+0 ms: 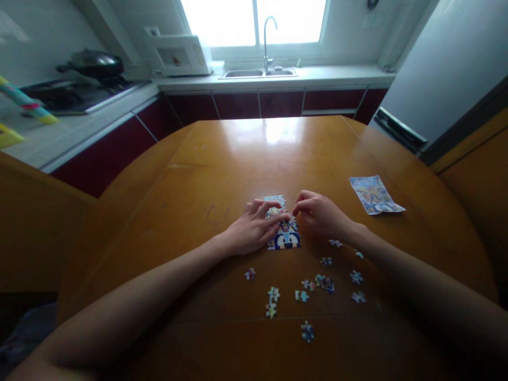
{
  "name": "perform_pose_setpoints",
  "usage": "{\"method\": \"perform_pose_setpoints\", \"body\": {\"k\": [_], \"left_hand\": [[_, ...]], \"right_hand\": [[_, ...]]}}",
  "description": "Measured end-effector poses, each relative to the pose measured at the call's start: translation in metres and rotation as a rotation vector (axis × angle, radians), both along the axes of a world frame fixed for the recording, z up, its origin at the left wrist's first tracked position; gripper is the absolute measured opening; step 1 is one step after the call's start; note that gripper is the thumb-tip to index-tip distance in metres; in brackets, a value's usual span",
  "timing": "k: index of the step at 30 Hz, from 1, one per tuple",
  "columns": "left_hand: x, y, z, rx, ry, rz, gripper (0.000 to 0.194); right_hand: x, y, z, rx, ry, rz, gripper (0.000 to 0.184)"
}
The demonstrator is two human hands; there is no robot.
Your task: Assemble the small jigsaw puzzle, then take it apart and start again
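A partly joined jigsaw puzzle [287,241] lies on the wooden table [238,164], with a blue cartoon dog's face along its near edge. My left hand [256,227] rests over its left side, fingers spread and touching the joined pieces. At the puzzle's right edge is my right hand [317,212], its fingers pinched together; whatever they may hold is hidden. Several loose puzzle pieces are scattered nearer to me, among them one piece [250,273] below my left hand, a small joined cluster [324,283] and a single piece [307,332] closest to me.
A creased picture sheet [376,194] lies on the table to the right. Beyond the table are a counter with a sink [257,73], a faucet [265,42] and a white microwave [180,55]. On the left a black pan [97,63] sits on the stove; a fridge [436,74] stands right.
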State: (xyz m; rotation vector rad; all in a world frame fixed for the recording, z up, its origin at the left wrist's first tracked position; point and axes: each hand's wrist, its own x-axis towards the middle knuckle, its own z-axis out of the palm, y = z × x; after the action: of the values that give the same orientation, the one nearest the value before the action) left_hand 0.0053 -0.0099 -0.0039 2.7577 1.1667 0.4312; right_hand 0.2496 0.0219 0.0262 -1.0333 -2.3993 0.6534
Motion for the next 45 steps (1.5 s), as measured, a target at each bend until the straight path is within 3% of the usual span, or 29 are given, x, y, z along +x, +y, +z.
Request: {"method": "perform_pose_setpoints", "body": {"k": [5,7,11,16,25,45], "left_hand": [[0.0,-0.001,-0.001,0.009,-0.001,-0.012,0.036],[0.0,-0.002,0.0,0.02,-0.007,-0.005,0.037],[0.0,-0.003,0.004,0.023,-0.015,-0.008,0.038],[0.0,-0.002,0.003,0.007,-0.053,-0.003,0.04],[0.002,-0.002,0.005,-0.008,-0.124,0.032,0.038],[0.0,-0.001,0.002,-0.008,-0.155,0.039,0.037]], "right_hand": [[-0.02,-0.068,0.029,0.147,-0.172,0.275,0.016],[-0.029,-0.095,0.029,0.165,-0.287,0.415,0.005],[-0.039,-0.122,0.016,0.231,-0.361,0.472,0.005],[-0.041,-0.123,0.005,0.241,-0.376,0.471,0.009],[-0.042,-0.124,0.001,0.232,-0.323,0.528,0.01],[-0.041,-0.118,0.016,0.209,-0.295,0.627,0.005]]}}
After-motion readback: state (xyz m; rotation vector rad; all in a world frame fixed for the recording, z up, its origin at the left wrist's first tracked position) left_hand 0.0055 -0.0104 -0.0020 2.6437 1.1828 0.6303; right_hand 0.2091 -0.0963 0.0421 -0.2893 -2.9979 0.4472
